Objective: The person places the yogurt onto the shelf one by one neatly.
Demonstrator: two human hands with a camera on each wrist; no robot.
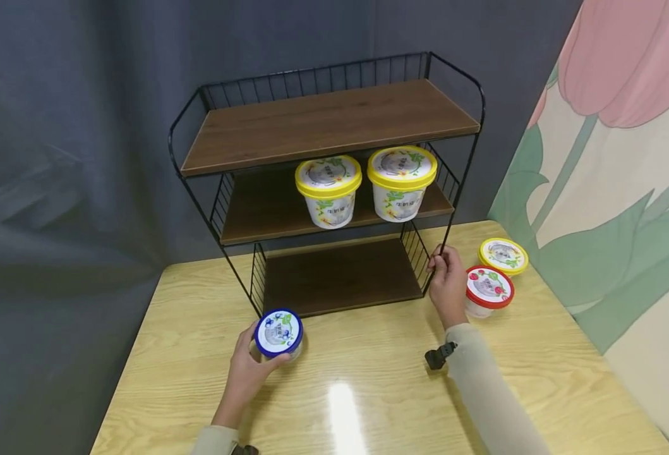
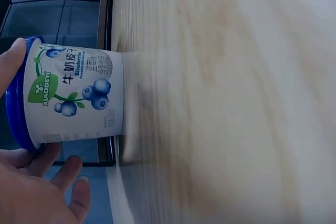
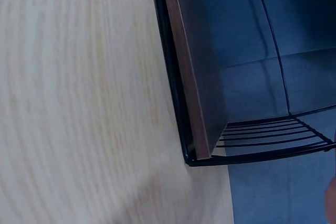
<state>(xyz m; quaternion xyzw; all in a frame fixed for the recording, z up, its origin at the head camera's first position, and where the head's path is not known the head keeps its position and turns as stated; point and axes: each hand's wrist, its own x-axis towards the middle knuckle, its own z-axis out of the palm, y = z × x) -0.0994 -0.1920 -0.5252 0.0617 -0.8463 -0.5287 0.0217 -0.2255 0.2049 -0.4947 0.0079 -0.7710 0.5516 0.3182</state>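
My left hand (image 1: 247, 370) grips a paper tub with a blue lid (image 1: 279, 331) between thumb and fingers at the lid's rim. Blueberries are printed on the side of this tub (image 2: 79, 90) in the left wrist view. It is by the front left foot of a black wire shelf rack with brown boards (image 1: 334, 123), its base at or very near the tabletop. At the rack's front right post, low down, the fingers of my right hand (image 1: 449, 284) curl round the metal. Only a sliver of that hand shows at the right wrist view's edge, beside the rack's bottom board (image 3: 191, 77).
Two yellow-lidded tubs (image 1: 328, 189) (image 1: 402, 183) stand on the middle shelf. Right of the rack, a red-lidded tub (image 1: 489, 287) and another yellow-lidded tub (image 1: 503, 254) stand on the wooden table (image 1: 391, 379). Behind hangs a dark curtain (image 1: 84, 158); a flower-painted wall (image 1: 613, 208) bounds the right.
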